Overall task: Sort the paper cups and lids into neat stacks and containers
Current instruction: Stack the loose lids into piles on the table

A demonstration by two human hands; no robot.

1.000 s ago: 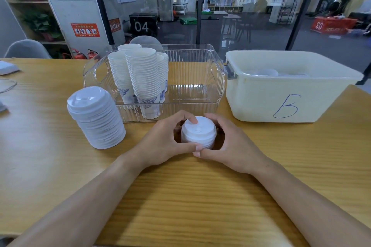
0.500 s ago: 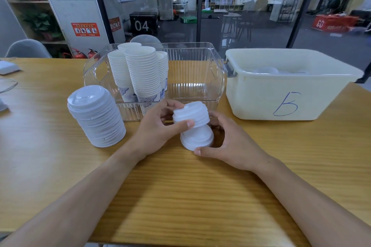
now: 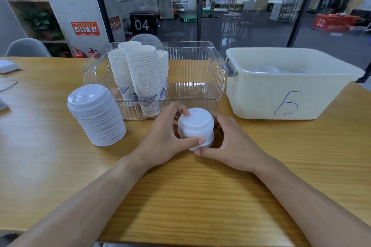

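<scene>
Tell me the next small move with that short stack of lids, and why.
Probably carry the short lid stack, gripped by the left hand and right hand, onto the tall lid stack at the left, since both hold matching white lids.

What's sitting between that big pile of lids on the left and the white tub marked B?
In the head view, between the tall lid stack and the white tub stands the clear bin holding paper cup stacks; nearer, both hands grip a small lid stack.
</scene>
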